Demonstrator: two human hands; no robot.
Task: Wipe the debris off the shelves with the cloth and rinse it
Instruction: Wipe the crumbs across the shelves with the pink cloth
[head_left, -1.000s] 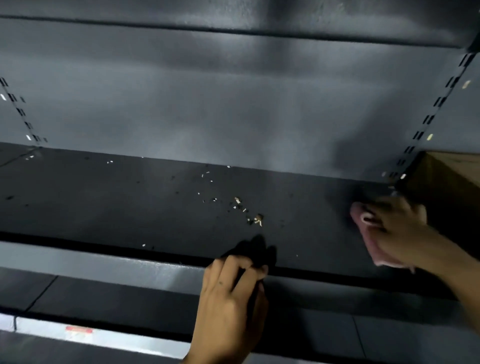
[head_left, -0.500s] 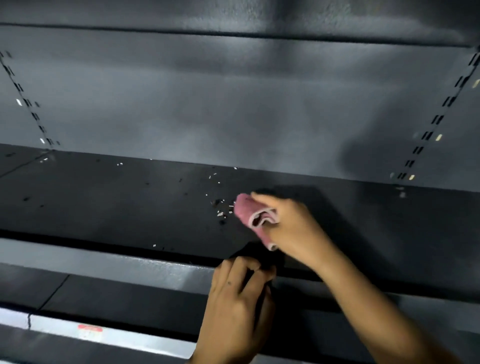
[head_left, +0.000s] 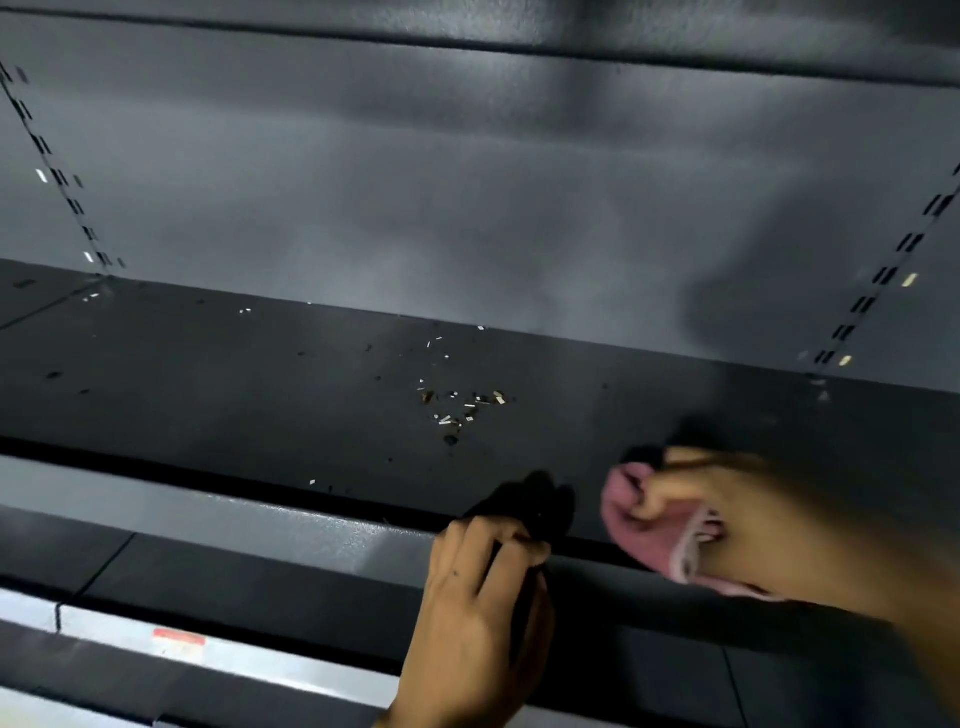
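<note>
The dark shelf (head_left: 218, 395) carries a small cluster of pale and brown debris (head_left: 460, 408) near its middle, with scattered specks further back and left. My right hand (head_left: 769, 525) is shut on a bunched pink cloth (head_left: 641, 525) at the shelf's front edge, to the right of and nearer than the debris. My left hand (head_left: 478, 608) is cupped just below the shelf's front lip with curled fingers, directly in front of the debris. Nothing shows in it, and its palm faces away from me.
A grey back panel (head_left: 467, 208) rises behind the shelf, with slotted uprights at the left (head_left: 57, 176) and right (head_left: 883, 275). Another shelf edge (head_left: 467, 31) runs overhead. Lower shelf fronts with a red label (head_left: 179, 636) sit below.
My right hand swept the cloth from the shelf's right end to the debris in the middle, then drew back to the front edge. The debris now lies in a tighter cluster. My left hand stayed put.
</note>
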